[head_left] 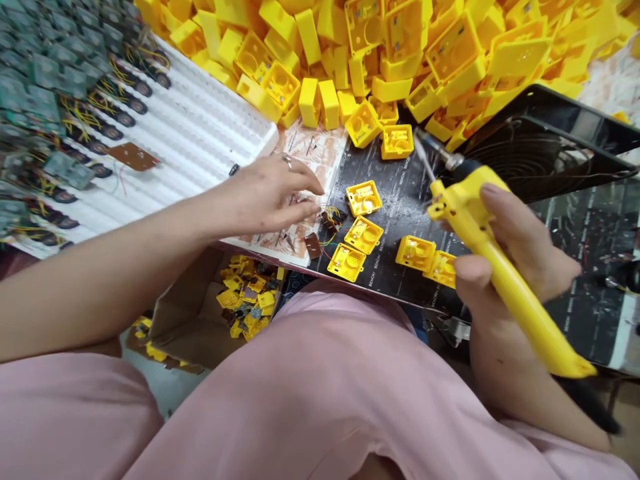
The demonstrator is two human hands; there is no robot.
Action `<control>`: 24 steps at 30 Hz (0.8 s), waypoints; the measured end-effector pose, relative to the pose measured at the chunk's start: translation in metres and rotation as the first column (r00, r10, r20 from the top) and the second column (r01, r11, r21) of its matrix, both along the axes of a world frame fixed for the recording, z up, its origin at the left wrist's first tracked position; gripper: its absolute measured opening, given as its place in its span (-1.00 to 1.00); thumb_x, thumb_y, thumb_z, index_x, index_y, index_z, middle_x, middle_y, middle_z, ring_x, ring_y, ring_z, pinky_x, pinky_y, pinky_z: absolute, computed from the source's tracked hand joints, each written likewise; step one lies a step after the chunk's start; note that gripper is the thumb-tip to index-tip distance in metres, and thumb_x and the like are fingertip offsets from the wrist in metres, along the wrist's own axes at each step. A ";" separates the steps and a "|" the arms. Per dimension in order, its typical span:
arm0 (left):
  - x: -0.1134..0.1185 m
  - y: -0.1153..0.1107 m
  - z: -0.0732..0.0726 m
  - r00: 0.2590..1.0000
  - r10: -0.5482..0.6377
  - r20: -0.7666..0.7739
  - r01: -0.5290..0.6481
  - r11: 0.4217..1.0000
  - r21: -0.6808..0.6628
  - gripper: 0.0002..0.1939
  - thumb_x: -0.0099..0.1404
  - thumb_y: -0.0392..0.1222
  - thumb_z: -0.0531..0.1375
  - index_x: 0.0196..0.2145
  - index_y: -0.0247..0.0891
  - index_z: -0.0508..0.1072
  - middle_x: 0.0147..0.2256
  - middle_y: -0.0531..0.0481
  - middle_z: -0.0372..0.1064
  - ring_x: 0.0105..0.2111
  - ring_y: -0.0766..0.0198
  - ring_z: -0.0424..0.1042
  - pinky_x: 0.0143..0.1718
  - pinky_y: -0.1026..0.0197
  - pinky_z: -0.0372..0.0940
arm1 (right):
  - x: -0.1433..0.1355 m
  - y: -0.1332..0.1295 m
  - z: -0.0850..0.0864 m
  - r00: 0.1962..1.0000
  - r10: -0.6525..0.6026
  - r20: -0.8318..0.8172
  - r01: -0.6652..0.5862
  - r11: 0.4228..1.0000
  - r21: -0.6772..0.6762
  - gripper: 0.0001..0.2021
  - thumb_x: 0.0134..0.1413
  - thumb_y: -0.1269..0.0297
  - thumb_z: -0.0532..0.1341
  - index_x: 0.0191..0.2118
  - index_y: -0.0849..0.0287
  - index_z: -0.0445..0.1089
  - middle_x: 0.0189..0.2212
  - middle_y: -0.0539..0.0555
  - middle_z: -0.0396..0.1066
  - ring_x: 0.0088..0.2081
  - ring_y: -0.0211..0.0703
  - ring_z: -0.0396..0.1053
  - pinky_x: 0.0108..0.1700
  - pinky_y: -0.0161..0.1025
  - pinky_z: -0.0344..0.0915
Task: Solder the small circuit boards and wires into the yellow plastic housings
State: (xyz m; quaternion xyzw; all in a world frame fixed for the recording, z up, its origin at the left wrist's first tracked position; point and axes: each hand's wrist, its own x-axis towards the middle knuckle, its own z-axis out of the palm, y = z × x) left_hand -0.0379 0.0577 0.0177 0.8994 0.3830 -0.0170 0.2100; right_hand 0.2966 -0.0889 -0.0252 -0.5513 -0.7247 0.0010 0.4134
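My right hand [515, 260] is wrapped round a yellow soldering gun [515, 287], its metal tip pointing up and left over the black bench mat. My left hand [273, 193] reaches over the patterned paper with fingers and thumb apart, and I see nothing held in it. Close to its fingertips lie a small brown circuit board [313, 246] and a dark part with yellow wires [333, 217]. Just right of these, small yellow housings stand in a column: an upper one [364, 199], a middle one [365, 235] and a lower one [347, 262]. Two more housings [416, 253] sit near the soldering gun.
A large heap of yellow housings [310, 40] fills the back. At left, a white ridged tray [200, 120] bears green boards with wired speakers and a brown board [133, 156]. A black fan-like frame [530, 147] stands at right. Below the bench is a cardboard box [185, 313] containing yellow parts.
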 end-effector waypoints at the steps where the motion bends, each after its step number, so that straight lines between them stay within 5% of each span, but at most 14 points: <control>1: 0.001 -0.004 -0.006 1.000 0.005 0.027 -0.005 1.000 0.008 -0.50 0.49 0.10 0.09 0.05 -0.17 0.73 0.07 -0.14 0.70 0.11 -0.03 0.63 0.28 -0.08 0.43 | -0.008 0.011 0.005 0.999 0.033 0.022 -0.033 0.999 0.003 -0.40 0.56 -0.35 0.15 0.50 -0.26 0.35 0.13 0.10 0.68 -0.19 0.03 0.75 -0.15 -0.07 0.69; 4: 0.009 -0.011 -0.015 0.999 0.041 0.031 -0.042 0.999 0.030 -0.59 0.45 0.04 0.10 -0.09 -0.10 0.73 -0.15 -0.07 0.73 -0.05 0.00 0.62 0.26 -0.15 0.43 | -0.033 0.044 0.009 0.988 0.111 0.104 -0.103 0.991 -0.082 -0.68 0.66 -0.08 0.18 0.22 -0.12 0.58 -0.21 -0.02 0.70 -0.38 -0.19 0.65 -0.35 -0.30 0.48; 6: 0.012 -0.012 -0.016 0.995 0.074 0.063 -0.075 0.997 0.015 -0.61 0.44 0.03 0.09 -0.13 -0.05 0.73 -0.23 -0.03 0.72 -0.13 0.04 0.60 0.21 -0.14 0.45 | -0.046 0.064 0.000 0.971 0.157 0.179 -0.131 0.980 -0.148 -0.65 0.67 -0.10 0.16 0.02 -0.03 0.60 -0.36 -0.04 0.61 -0.40 -0.18 0.61 -0.39 -0.31 0.37; 11: 0.012 -0.013 -0.015 0.963 0.188 0.194 -0.170 0.980 -0.103 -0.58 0.38 0.10 0.11 -0.15 -0.07 0.74 -0.22 0.04 0.75 -0.18 0.12 0.63 0.07 0.01 0.49 | -0.054 0.097 -0.021 0.933 0.184 0.309 -0.121 0.970 -0.212 -0.60 0.34 -0.16 0.49 0.03 0.00 0.54 -0.34 -0.03 0.61 -0.47 -0.19 0.48 -0.48 -0.31 0.04; 16: 0.014 -0.009 -0.016 0.935 0.249 0.254 -0.200 0.959 -0.203 -0.66 0.34 0.03 0.17 -0.21 -0.15 0.71 -0.24 0.00 0.73 -0.16 0.14 0.66 0.06 0.08 0.51 | -0.037 0.100 -0.016 0.930 0.306 0.205 -0.233 0.920 -0.314 -0.60 0.27 0.20 0.52 0.15 -0.02 0.50 -0.20 -0.04 0.67 -0.35 -0.17 0.55 -0.35 -0.30 0.27; 21: 0.030 -0.001 -0.017 0.940 0.213 0.265 -0.196 0.977 -0.088 -0.66 0.38 -0.05 0.21 -0.07 -0.16 0.74 -0.15 -0.04 0.74 -0.07 0.10 0.68 0.21 0.02 0.47 | -0.025 0.080 -0.008 0.903 0.426 0.054 -0.384 0.857 -0.343 -0.68 0.43 0.16 0.43 0.21 -0.03 0.51 -0.11 -0.03 0.71 -0.26 -0.15 0.66 -0.20 -0.26 0.53; 24: 0.044 0.003 -0.019 0.976 0.126 0.179 -0.129 0.992 0.005 -0.68 0.41 -0.08 0.21 -0.06 -0.10 0.75 -0.14 0.00 0.75 0.00 0.05 0.68 0.42 -0.14 0.34 | -0.022 0.057 0.006 0.929 0.370 0.018 -0.357 0.908 -0.218 -0.77 0.51 0.15 0.39 0.18 -0.02 0.58 -0.06 0.03 0.74 -0.20 -0.12 0.71 -0.12 -0.23 0.60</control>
